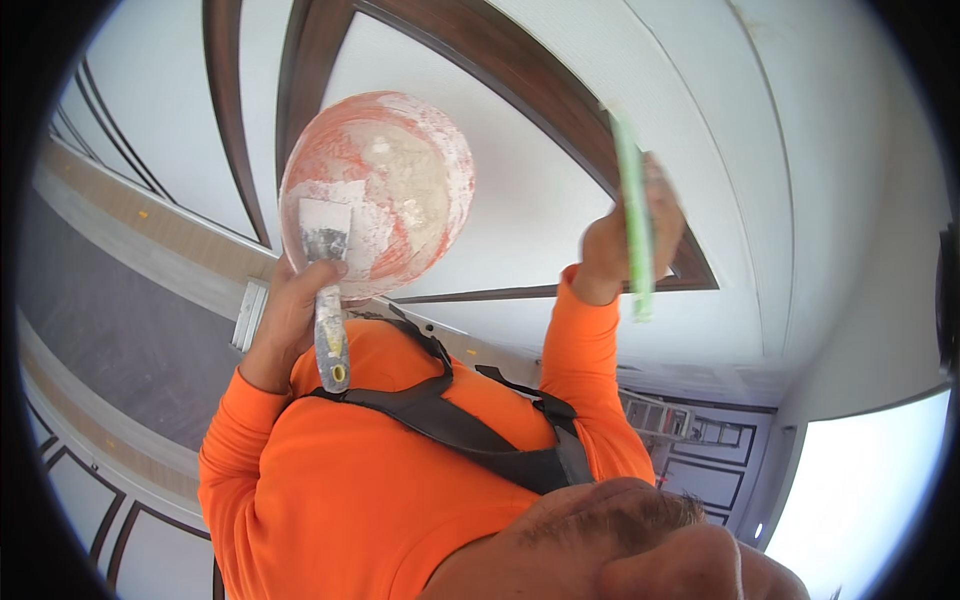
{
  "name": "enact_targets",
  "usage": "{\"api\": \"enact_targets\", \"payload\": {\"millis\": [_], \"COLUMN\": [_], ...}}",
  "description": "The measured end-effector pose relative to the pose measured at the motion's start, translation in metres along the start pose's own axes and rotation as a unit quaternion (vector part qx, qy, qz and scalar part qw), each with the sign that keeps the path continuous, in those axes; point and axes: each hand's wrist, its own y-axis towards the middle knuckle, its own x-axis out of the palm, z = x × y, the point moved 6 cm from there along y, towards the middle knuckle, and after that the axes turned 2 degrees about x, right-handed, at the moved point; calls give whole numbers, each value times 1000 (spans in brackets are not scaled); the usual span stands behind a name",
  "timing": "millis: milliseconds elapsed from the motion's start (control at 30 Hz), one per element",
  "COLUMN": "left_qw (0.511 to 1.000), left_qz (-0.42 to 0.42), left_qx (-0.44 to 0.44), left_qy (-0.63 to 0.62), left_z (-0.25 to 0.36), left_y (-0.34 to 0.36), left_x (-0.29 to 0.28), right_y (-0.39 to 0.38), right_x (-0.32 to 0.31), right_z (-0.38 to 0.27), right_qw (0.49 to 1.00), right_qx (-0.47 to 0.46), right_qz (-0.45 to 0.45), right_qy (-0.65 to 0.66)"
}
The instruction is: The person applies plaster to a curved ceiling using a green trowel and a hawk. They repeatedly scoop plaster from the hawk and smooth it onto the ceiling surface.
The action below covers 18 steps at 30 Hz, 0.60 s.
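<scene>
My left hand (289, 312) is closed at the near rim of a reddish bucket (318, 150), whose inner wall is smeared with white. Under its thumb lies a putty knife (331, 335), with a stained handle toward me and a whitened blade over the bucket's opening. Pale filler paste (412, 175) coats much of the inside. Raised to the right by the wall, my right hand (606, 245) is closed around a long, thin, green-edged tool (636, 200) seen nearly edge-on. Motion blur hides its exact kind, and whether it touches the wall I cannot tell.
A white wall panel (500, 215) framed by dark brown moulding (480, 40) stands before me. Grey floor (120, 310) with lighter borders stretches to the left. Behind me on the right is a metal ladder (655, 418). A bright window-like area (860, 500) glows at lower right.
</scene>
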Motion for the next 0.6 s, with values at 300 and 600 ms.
{"api": "enact_targets", "payload": {"millis": [300, 600], "left_qw": [1000, 1000], "left_qz": [-13, 4], "left_qx": [-16, -19], "left_qy": [-16, -19], "left_z": [-3, -2], "left_y": [7, 3], "left_x": [4, 5], "right_y": [95, 128], "right_x": [-35, -37], "right_z": [107, 150], "right_qw": [988, 996], "right_qx": [-8, 50], "right_qz": [53, 42], "right_qy": [-146, -65]}}
